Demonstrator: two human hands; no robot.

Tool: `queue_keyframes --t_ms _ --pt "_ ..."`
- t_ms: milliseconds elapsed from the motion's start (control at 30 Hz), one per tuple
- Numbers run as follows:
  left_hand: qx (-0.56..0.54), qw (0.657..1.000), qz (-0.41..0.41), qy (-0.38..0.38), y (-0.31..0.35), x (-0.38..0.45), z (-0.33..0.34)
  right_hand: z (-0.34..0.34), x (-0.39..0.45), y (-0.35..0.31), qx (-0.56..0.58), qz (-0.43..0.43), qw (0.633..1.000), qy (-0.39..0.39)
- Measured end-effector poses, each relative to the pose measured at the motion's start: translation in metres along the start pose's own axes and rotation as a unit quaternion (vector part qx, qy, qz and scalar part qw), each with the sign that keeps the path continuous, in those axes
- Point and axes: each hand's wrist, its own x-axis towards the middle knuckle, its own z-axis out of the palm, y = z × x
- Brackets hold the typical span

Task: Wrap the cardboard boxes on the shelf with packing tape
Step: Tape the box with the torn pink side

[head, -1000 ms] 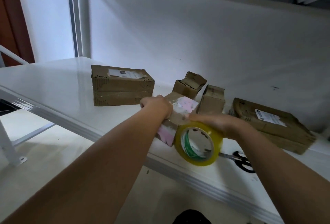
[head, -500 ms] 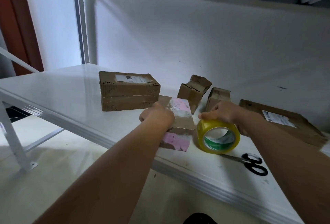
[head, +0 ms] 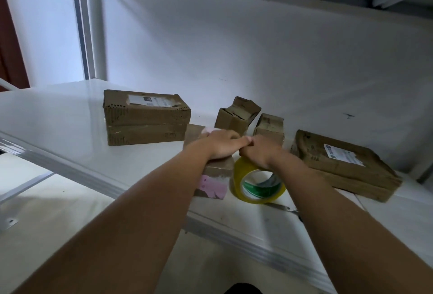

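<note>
Head view: at the centre of the frame the small cardboard box [head: 214, 176] with pink label patches lies on the white shelf [head: 58, 120], near its front edge. The left hand [head: 221, 144] rests flat on the box's top, fingers stretched toward the right hand [head: 259, 154], which grasps the top of the yellow packing tape roll [head: 256, 184] standing on edge just right of the box. The two hands touch at the fingertips. The box looks light and fairly stiff, its corners dented, so it likely slides on the glossy shelf unless pressed down; the flat top is the sensible place to pin it. The roll looks rigid, best held across its rim. Upper left sits a larger labelled box [head: 145, 118]; behind the hands two small crumpled boxes [head: 236, 115]; at right a flat labelled parcel [head: 344, 164]
</note>
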Motion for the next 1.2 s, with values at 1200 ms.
queue_keyframes --t_ms 1200 --pt "0.067 0.996 -0.005 -0.052 -0.004 -0.002 0.005 -0.020 -0.068 0.115 -0.332 0.136 0.907 -0.219"
